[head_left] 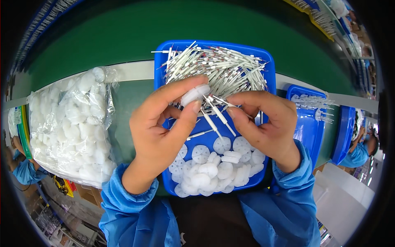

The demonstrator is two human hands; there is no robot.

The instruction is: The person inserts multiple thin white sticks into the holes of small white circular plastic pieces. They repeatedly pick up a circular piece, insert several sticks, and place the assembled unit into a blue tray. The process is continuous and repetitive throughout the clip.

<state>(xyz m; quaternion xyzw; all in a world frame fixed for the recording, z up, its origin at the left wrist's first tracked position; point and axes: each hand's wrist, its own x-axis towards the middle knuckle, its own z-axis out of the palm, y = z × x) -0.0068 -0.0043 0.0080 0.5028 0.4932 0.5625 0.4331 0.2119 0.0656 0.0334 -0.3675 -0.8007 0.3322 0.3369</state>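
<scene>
My left hand (158, 123) pinches a white plastic disc (195, 94) between thumb and fingers, holding it tilted above a blue tray (158, 61). Several thin white rods with metal tips (219, 114) fan out from the disc's right side. My right hand (269, 119) is closed on one more white rod (221, 101), its tip close to the disc; whether it sits in the disc I cannot tell. A heap of such rods (222, 68) fills the far part of the tray. Loose white discs (214, 173) are piled in its near part.
A clear bag of white discs (74, 123) lies at the left. To the right, another blue tray (306, 138) holds discs fitted with rods (310, 103). A blue bin (344, 133) stands beyond it. Other people in blue sleeves (357, 156) sit at both sides.
</scene>
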